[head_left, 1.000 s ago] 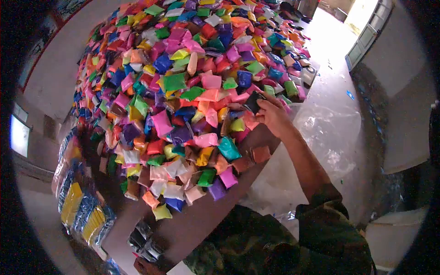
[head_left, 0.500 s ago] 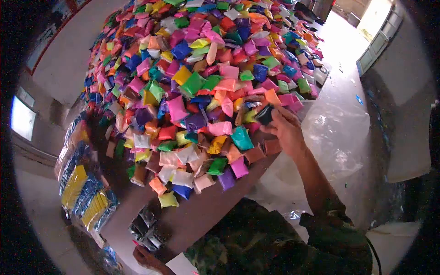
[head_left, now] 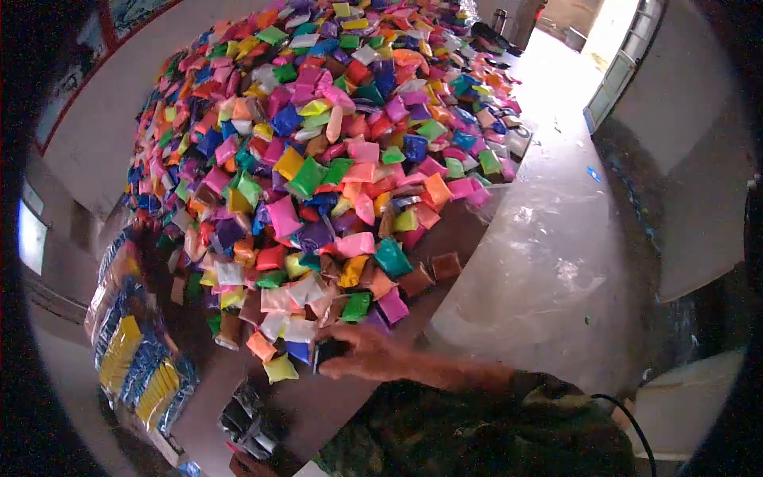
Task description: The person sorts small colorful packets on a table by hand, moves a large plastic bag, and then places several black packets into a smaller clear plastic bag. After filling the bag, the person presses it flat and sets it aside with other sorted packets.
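My right hand is over the near edge of a large heap of small coloured packets, its fingers closed on a black packet. Just beyond its fingertips are a blue packet and a pale yellow one. Several black packets lie together on the brown table near its front edge. My left hand is at the bottom edge, beside those black packets, mostly cut off and dark, so its fingers cannot be made out.
Clear plastic wraps yellow and blue bundles at the left. A large transparent plastic bag lies right of the heap. An open door stands at the upper right. Brown packets sit at the heap's right edge.
My right hand has moved from the heap's right side down and left to its near edge, still with the black packet. The view has shifted slightly.
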`<state>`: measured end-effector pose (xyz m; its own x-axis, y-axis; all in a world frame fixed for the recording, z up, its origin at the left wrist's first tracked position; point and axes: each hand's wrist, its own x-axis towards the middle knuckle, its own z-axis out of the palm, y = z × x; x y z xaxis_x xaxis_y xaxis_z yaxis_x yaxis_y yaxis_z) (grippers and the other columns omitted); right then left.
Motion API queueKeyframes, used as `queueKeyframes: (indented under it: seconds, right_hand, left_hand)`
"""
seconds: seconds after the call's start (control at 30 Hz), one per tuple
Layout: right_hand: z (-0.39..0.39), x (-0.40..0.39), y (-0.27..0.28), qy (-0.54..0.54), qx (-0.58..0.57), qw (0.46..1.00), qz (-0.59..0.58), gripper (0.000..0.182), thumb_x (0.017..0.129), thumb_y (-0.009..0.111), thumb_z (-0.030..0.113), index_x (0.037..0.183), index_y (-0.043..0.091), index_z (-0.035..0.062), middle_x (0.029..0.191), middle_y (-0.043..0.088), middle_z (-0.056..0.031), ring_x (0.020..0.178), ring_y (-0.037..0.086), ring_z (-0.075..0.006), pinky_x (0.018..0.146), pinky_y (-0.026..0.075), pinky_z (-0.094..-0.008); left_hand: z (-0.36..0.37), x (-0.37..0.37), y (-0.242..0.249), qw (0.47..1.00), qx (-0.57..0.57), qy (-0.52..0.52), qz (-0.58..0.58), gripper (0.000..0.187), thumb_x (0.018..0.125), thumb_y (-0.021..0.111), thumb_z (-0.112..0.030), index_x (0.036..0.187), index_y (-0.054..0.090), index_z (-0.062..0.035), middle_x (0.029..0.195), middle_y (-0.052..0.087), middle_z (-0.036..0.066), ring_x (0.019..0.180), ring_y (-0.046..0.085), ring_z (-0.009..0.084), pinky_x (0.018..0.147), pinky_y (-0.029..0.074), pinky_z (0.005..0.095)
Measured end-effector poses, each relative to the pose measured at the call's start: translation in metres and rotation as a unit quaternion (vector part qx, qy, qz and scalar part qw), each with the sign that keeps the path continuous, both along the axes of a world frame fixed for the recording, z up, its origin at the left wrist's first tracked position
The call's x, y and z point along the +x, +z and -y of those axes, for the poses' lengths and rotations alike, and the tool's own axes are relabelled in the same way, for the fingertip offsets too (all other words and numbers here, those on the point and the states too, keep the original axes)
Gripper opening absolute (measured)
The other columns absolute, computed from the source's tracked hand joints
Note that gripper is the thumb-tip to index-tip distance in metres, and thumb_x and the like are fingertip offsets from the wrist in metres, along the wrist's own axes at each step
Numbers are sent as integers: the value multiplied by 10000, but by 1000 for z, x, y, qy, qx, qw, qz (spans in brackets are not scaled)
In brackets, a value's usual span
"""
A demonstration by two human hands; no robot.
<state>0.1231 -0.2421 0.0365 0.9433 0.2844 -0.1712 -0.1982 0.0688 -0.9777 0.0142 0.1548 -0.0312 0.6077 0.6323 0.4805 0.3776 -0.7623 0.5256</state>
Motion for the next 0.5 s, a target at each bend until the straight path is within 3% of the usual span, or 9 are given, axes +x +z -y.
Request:
queueKeyframes:
  seconds: [0.1,0.13,0.23,0.27,0.33,0.5]
  right_hand:
    - [-26,-16,-32,0,-91,978,190,410,896,772,146,1273,627,73,1052,714,-51,947,684,-132,781,572,-319]
    - [-36,-21,-53,-10,-166,959,231,393,902,761,147,1263,622,77,1029,710,-91,914,702,-186,784,566,-350]
    - [-35,-30,-20,40,-146,952,265,387,912,743,137,1270,611,72,1035,693,-131,877,706,-251,798,558,-383]
    - [-40,-32,-29,45,-168,937,304,407,903,728,101,1285,596,53,1124,666,-141,922,692,-308,812,557,-411]
    - [-48,-38,-48,28,-204,896,393,423,905,695,88,1311,585,48,1224,634,-149,1016,674,-330,859,555,-425]
    - [-53,-40,-63,49,-281,818,499,440,925,627,147,1353,577,59,1379,568,-146,1267,574,-332,1058,473,-485]
  left_hand:
    - [21,0,22,1000,-15,-21,10,305,997,710,-290,969,750,12,919,726,161,827,685,293,766,574,407]
    - [29,1,29,999,-23,-33,20,299,998,708,-285,968,749,9,918,726,161,827,684,288,768,574,406]
    - [20,0,23,997,-73,-16,-11,280,1003,700,-274,968,749,-1,917,726,159,823,681,275,750,576,400]
    - [14,-2,15,995,-89,-42,24,280,1005,697,-276,967,750,-3,915,726,157,823,680,272,740,575,398]
    - [4,-4,0,984,-118,-94,95,282,1010,691,-281,965,751,-8,910,725,153,821,678,266,720,573,395]
    - [4,-3,3,991,-109,-51,52,267,1008,700,-269,977,748,-8,919,715,155,807,666,264,705,564,400]
